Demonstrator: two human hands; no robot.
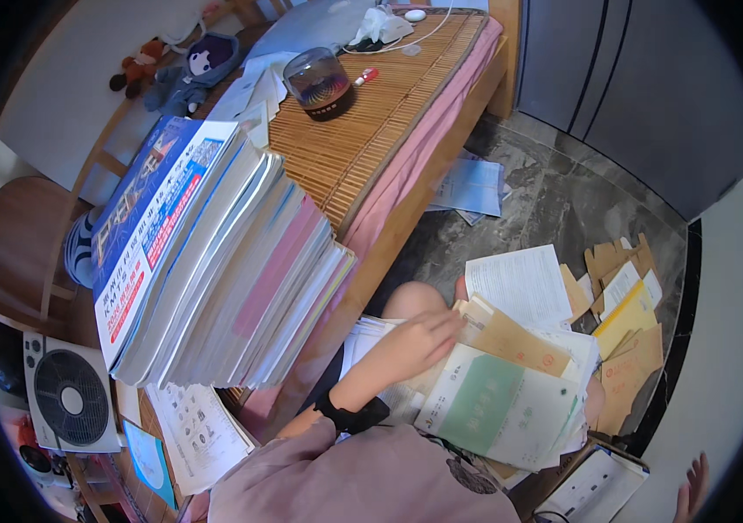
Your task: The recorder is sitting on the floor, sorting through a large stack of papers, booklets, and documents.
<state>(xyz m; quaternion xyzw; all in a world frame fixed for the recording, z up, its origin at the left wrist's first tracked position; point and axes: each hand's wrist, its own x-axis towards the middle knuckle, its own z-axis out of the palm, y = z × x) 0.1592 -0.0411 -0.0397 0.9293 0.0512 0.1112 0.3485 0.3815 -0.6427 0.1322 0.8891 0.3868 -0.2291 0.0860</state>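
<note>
My left hand (431, 338), with a black band at the wrist, reaches across my lap. Its fingers are bent together at the left edge of a brown paper envelope (520, 343) and some cream papers, gripping them there. Just below lies a white booklet with a green band (495, 403), on top of loose sheets. A printed white sheet (518, 284) rests beyond the envelope. At the lower right rim, my right hand (694, 490) is raised with fingers apart and nothing in it, partly cut off by the picture's edge.
A tall stack of books (214, 270) stands at the left by the bed mat (371, 131), which carries a dark round speaker (319, 84). Torn brown envelopes (633, 375) lie on the floor at right, a blue packet (469, 186) farther off. A fan (71, 397) stands at left.
</note>
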